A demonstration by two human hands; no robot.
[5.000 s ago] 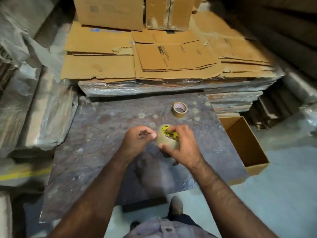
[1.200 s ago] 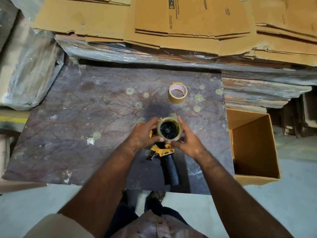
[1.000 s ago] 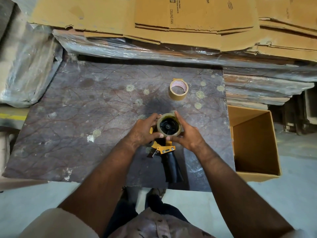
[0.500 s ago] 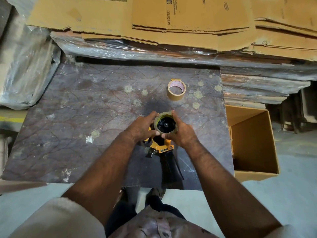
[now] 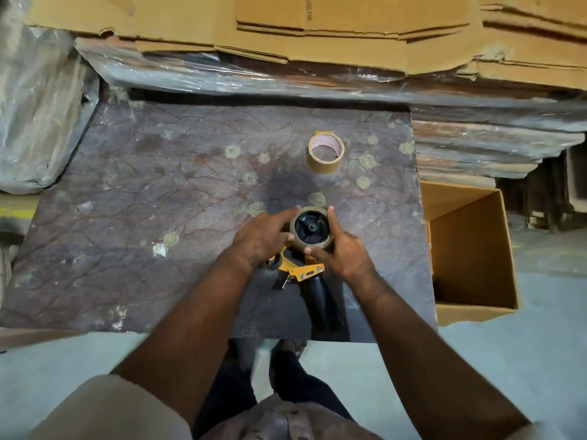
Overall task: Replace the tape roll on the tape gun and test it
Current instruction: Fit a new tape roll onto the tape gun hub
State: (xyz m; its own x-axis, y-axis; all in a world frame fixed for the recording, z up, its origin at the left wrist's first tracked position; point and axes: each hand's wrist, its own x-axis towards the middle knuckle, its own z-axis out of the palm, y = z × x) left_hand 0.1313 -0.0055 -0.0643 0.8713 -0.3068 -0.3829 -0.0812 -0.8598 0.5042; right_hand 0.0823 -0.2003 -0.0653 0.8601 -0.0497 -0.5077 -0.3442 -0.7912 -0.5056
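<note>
Both hands, the left hand [image 5: 260, 238] and the right hand [image 5: 343, 252], are gripping a tan tape roll [image 5: 297, 244] sitting on the black hub of a yellow tape gun [image 5: 305, 271], whose black handle is reaching back to the tabletop's [image 5: 143, 201] near edge. Beyond the hands a near-empty tape core [image 5: 325, 153] is standing on the dark veined slab, with bare surface lying left of them. An open cardboard box [image 5: 470, 249] is sitting right of them on the floor.
</note>
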